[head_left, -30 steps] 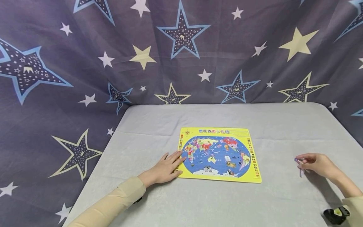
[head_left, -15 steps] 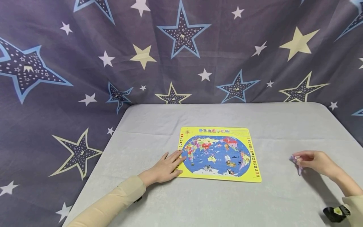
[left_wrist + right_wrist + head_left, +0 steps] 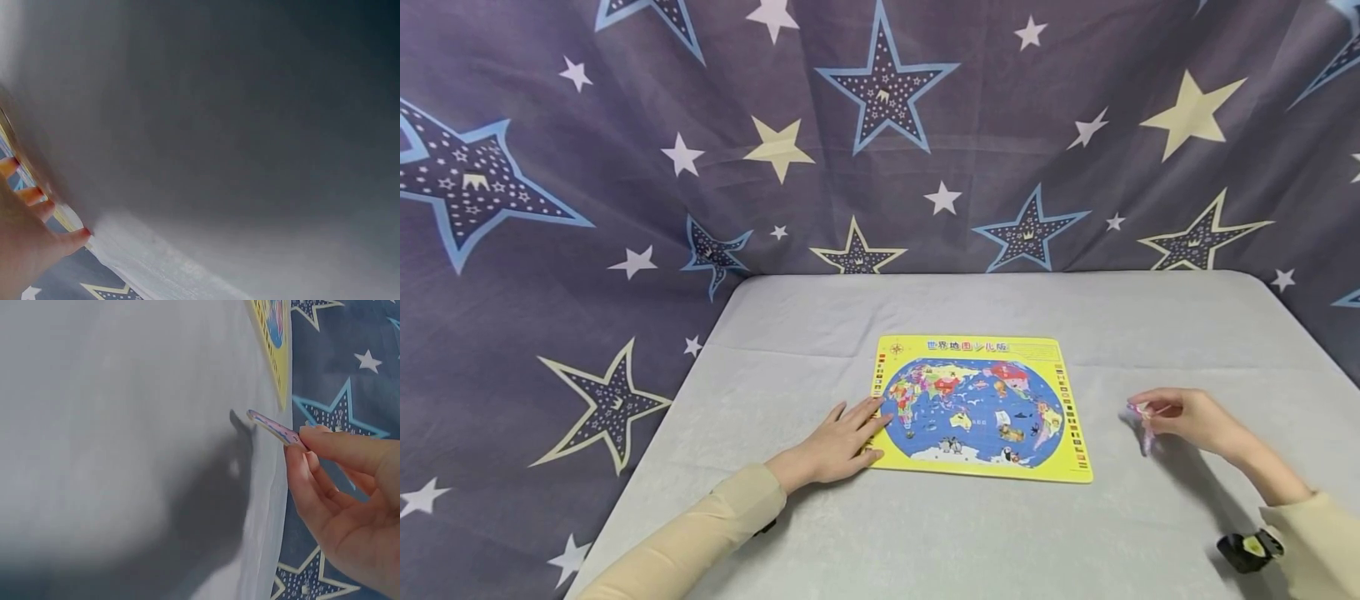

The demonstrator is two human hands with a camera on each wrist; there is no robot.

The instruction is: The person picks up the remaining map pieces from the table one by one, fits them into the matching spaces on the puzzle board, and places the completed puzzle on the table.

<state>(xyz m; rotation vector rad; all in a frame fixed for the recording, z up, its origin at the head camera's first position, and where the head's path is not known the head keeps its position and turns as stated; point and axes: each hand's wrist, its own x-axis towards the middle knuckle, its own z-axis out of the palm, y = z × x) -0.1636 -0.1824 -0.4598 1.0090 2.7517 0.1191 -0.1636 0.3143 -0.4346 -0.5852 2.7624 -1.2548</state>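
A yellow-bordered world map board [image 3: 981, 467] with Chinese lettering lies flat mid-table. My left hand [image 3: 835, 447] rests at its lower left edge, fingers spread and fingertips on the border. To the right of the board, my right hand [image 3: 1201, 423] pinches a small flat pink-and-purple piece [image 3: 270, 427] between thumb and fingers, just above the table. The piece has a pale edge and is seen nearly edge-on in the right wrist view; its kind cannot be told. In the left wrist view, the left hand [image 3: 31, 240] shows at the lower left.
A pale grey cloth covers the table [image 3: 775, 367]. Behind it and on the left hangs a dark curtain [image 3: 955, 108] with a star pattern. A black wrist device [image 3: 1249, 552] sits at the right sleeve's cuff.
My right hand has moved left, closer to the board, carrying the small piece, which has turned a little. The left hand and the map board stay where they were.
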